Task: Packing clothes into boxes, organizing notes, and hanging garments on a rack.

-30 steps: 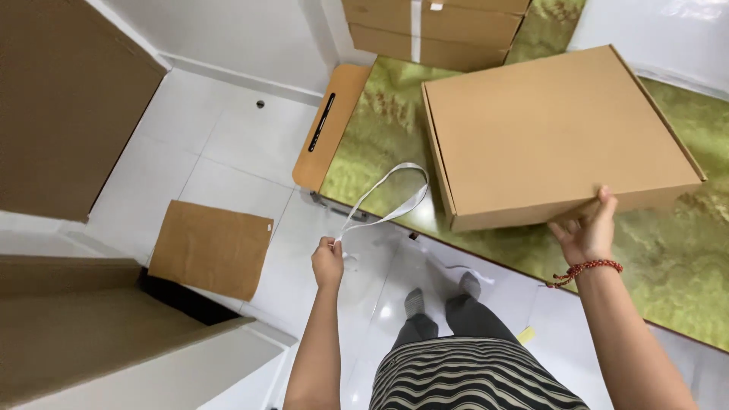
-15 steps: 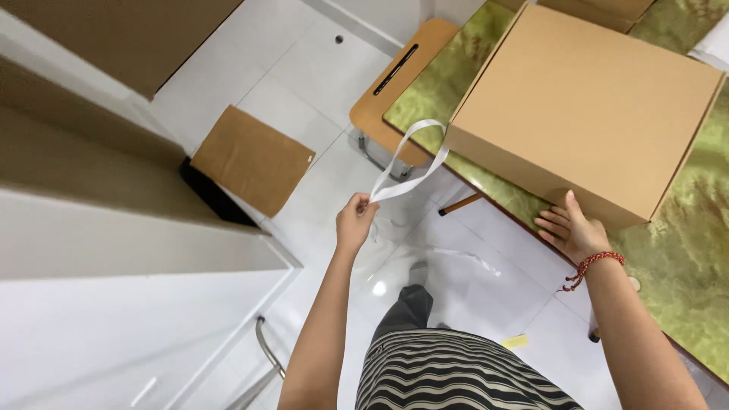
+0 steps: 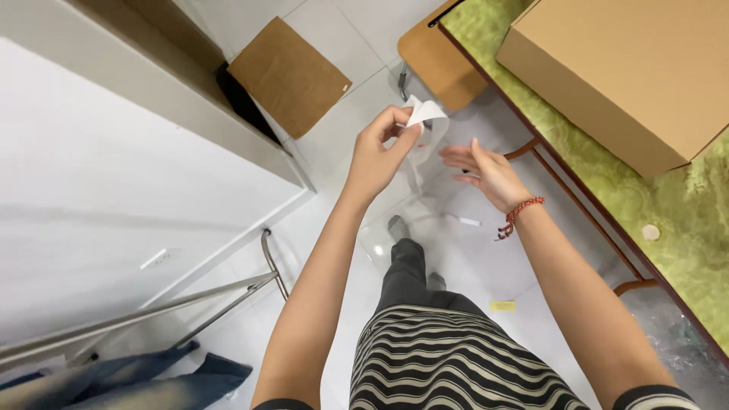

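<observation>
My left hand (image 3: 377, 152) pinches a white paper strip (image 3: 424, 115), now folded into a small bunch above the fingertips. My right hand (image 3: 486, 173) hovers open just right of the strip, fingers spread, with a red bead bracelet (image 3: 519, 212) on the wrist; it touches nothing. A large closed cardboard box (image 3: 630, 68) rests on the green-covered table (image 3: 683, 235) at the upper right, away from both hands.
A wooden chair seat (image 3: 437, 57) stands by the table's corner. A flat cardboard piece (image 3: 288, 74) lies on the white tiled floor. A white cabinet (image 3: 114, 175) fills the left, with a metal rack (image 3: 190, 304) and blue clothing (image 3: 129, 383) below it. Small scraps (image 3: 502, 305) lie on the floor.
My right hand left the cardboard box and came over beside the strip. The long loop of strip has been gathered into a bunch in my left hand. The view turned down and left.
</observation>
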